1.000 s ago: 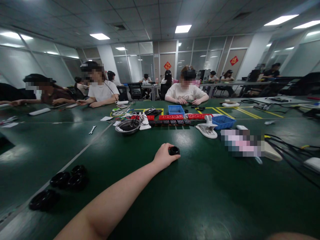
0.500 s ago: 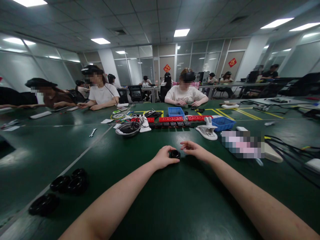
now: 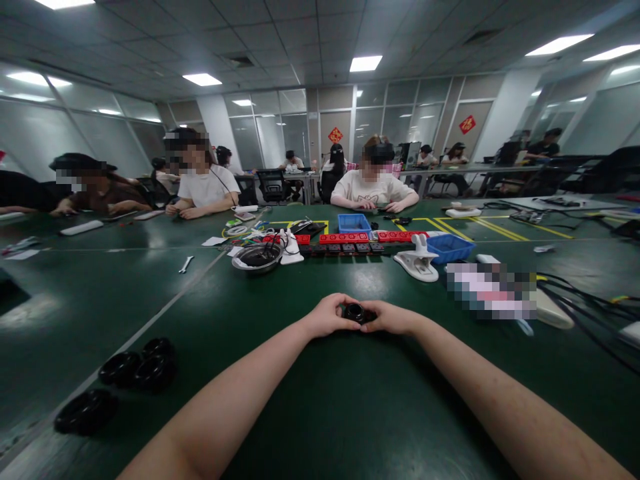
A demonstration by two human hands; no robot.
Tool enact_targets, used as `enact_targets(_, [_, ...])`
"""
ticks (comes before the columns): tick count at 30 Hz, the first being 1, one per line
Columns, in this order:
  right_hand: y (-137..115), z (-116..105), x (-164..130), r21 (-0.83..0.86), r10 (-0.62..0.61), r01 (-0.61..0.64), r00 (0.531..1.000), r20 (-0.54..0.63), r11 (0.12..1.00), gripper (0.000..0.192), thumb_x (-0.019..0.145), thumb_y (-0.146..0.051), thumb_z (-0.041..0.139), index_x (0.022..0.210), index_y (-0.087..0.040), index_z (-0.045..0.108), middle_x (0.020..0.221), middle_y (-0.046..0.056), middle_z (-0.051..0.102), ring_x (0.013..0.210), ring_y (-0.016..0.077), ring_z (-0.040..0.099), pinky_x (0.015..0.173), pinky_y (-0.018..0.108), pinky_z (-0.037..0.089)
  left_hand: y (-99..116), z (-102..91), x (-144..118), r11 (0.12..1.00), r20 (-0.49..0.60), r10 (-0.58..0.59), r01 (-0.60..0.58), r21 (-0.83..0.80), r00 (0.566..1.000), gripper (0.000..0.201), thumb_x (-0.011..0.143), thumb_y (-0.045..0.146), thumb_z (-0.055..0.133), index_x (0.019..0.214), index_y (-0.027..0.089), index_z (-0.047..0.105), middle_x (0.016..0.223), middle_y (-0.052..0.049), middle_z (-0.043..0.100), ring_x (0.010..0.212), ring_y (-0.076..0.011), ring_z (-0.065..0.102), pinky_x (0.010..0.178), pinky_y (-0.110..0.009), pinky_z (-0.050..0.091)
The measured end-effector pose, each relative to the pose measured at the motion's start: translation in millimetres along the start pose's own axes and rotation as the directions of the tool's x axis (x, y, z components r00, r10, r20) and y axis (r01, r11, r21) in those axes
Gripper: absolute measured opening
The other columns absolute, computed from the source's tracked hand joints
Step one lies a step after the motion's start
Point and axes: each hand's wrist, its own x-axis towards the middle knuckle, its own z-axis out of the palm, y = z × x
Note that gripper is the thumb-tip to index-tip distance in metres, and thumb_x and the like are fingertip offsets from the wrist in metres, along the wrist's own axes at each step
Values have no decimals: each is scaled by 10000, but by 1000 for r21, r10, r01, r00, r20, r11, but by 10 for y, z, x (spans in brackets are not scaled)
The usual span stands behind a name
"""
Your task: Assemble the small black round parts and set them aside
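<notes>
A glossy black ring-shaped part [image 3: 355, 312] is at the middle of the green table, between both hands. My left hand [image 3: 329, 316] curves round its left side, with the thumb in front. From the right, my right hand [image 3: 393, 317] closes on it, and the two thumbs nearly meet at its near side. The fingers cover parts of its outer wall, while its round opening faces up. Off to the left lie several similar black ring-shaped parts [image 3: 155, 371], some touching each other.
Beyond my hands are a metal bowl [image 3: 256, 267] with dark cables, red power strips [image 3: 343, 238], a white clamp-like stand [image 3: 417, 261], blue trays [image 3: 451, 248] and a pink pouch [image 3: 483, 287]. A wrench [image 3: 186, 265] lies left. Co-workers [image 3: 375, 185] sit across the table.
My right hand has moved in to the left and closed on the black ring-shaped part. My left hand has kept its hold, shifting very slightly.
</notes>
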Motion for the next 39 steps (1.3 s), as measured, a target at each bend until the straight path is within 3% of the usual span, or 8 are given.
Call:
enact_targets(5, [45, 51, 3, 47, -16, 17, 1000, -23, 999, 386, 620, -238, 586, 988, -153, 509, 902, 18, 563, 811, 160, 507, 713, 269, 386, 2, 59, -25, 996, -132, 21, -9, 88, 991, 506, 487, 371, 682, 915, 139, 542, 704, 4, 488, 558, -75, 425, 513, -193, 333])
enact_targets(9, [84, 139, 9, -12, -6, 3, 979, -202, 1000, 351, 568, -271, 622, 875, -145, 506, 758, -5, 538, 677, 124, 488, 582, 222, 377, 19, 123, -47, 987, -229, 37, 0, 162, 973, 484, 480, 377, 685, 888, 154, 550, 839, -31, 518, 707, -135, 486, 627, -245, 377])
enact_targets(15, [102, 374, 103, -294, 25, -233, 820, -571, 927, 348, 516, -376, 639, 712, -160, 449, 632, -19, 480, 572, 108, 436, 484, 203, 297, 69, 253, -60, 964, -435, -39, 148, 220, 900, 413, 514, 350, 669, 855, 155, 544, 841, -39, 518, 782, -160, 494, 700, -274, 384])
enact_targets(18, [69, 440, 124, -361, 18, -328, 762, -647, 873, 370, 531, -415, 621, 752, -159, 472, 672, 9, 508, 592, 126, 454, 500, 218, 296, 74, 255, -61, 960, -461, -20, 145, 238, 887, 406, 521, 356, 662, 853, 156, 542, 834, -36, 514, 782, -157, 490, 706, -275, 383])
enact_targets(22, [16, 367, 64, -335, -50, -147, 856, -515, 931, 509, 522, -390, 643, 949, -164, 483, 864, 45, 546, 771, 177, 499, 641, 263, 355, 51, 159, -51, 975, -335, 42, 35, 220, 941, 395, 521, 331, 667, 856, 156, 551, 814, -21, 505, 708, -126, 478, 641, -242, 381])
enact_targets(27, [-15, 154, -48, -14, -78, 77, 989, -128, 997, 454, 613, -273, 592, 1040, -163, 484, 968, 37, 552, 869, 181, 505, 741, 297, 380, 30, 62, -41, 1000, -64, 13, -14, -4, 998, 491, 513, 336, 675, 929, 128, 519, 648, 28, 447, 455, -31, 327, 411, -162, 251])
enact_targets(30, [1, 84, -63, 96, -42, 45, 999, -35, 994, 435, 622, -238, 583, 1039, -154, 492, 980, 36, 559, 868, 180, 511, 746, 299, 390, 25, 62, -37, 995, -20, 6, -8, -102, 1000, 515, 503, 323, 684, 937, 111, 503, 588, 50, 405, 428, -16, 282, 387, -151, 206])
enact_targets(39, [28, 80, -37, 114, -21, 25, 999, -37, 993, 411, 617, -228, 589, 1013, -148, 512, 950, 33, 568, 842, 174, 516, 742, 293, 391, 7, 86, -23, 992, -26, -4, 1, -128, 1000, 537, 481, 349, 693, 923, 107, 505, 563, 58, 391, 428, -19, 276, 392, -157, 200])
